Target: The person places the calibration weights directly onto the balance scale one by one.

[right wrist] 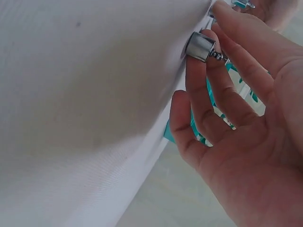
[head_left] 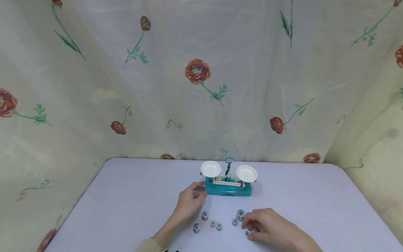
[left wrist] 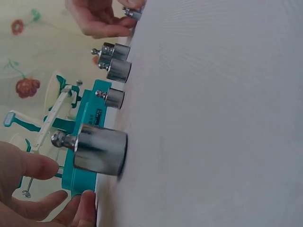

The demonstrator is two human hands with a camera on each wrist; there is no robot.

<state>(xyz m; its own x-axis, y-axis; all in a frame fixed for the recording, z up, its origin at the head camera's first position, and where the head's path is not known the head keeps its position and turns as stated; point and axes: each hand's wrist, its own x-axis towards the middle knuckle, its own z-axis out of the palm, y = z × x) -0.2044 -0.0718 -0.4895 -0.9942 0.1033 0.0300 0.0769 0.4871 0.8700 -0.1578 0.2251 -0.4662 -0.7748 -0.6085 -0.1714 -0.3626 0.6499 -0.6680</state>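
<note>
A green balance scale (head_left: 228, 190) with two white pans stands toward the back of the table. My left hand (head_left: 188, 202) is at the left end of its base, fingers loosely bent; the left wrist view shows fingertips (left wrist: 86, 208) against or close to the base's end. My right hand (head_left: 273, 225) hovers low over the front right, fingers relaxed and slightly curved around small metal weights. One small weight (head_left: 246, 233) shows by the thumb tip, another weight (right wrist: 200, 46) stands in front of the fingers. Whether the thumb touches a weight is hard to tell.
Between the hands stand several knobbed metal weights, among them a large weight (head_left: 240, 215), a smaller weight (head_left: 234, 222) beside it, and a weight (head_left: 196, 228) near the left forearm. A flowered curtain (head_left: 239, 105) hangs behind the pale table (head_left: 132, 196).
</note>
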